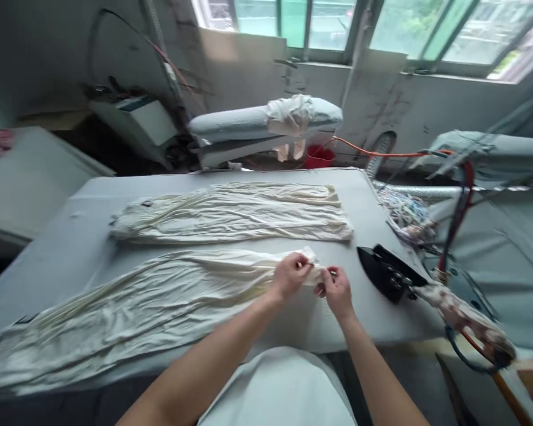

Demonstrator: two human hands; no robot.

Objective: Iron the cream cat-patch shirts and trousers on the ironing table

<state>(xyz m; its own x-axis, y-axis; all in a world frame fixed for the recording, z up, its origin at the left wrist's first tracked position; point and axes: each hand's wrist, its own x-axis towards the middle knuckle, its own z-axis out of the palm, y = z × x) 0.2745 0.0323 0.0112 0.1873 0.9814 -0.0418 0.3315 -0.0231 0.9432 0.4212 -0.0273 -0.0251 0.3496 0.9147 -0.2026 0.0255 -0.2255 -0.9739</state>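
Note:
Across the near side of the padded table (350, 319) stretches a long, wrinkled cream garment (160, 296), its narrow end gathered up at the right. My left hand (291, 273) pinches that end, fingers closed on the fabric. Just to its right, my right hand (336, 290) grips the edge of the same cloth between thumb and fingers. A second cream garment (235, 213) of similar shape lies flat behind it, apart from both hands. Right of my right hand rests a black iron (388, 275) with a cloth-wrapped handle.
A padded sleeve board (235, 123) with bunched cloth stands beyond the table's far edge, near a red bucket (318, 156). Dark and red hoses (459, 213) rise at the right, beside a heap of coloured strips (404, 210). A white box-like unit (146, 121) stands back left.

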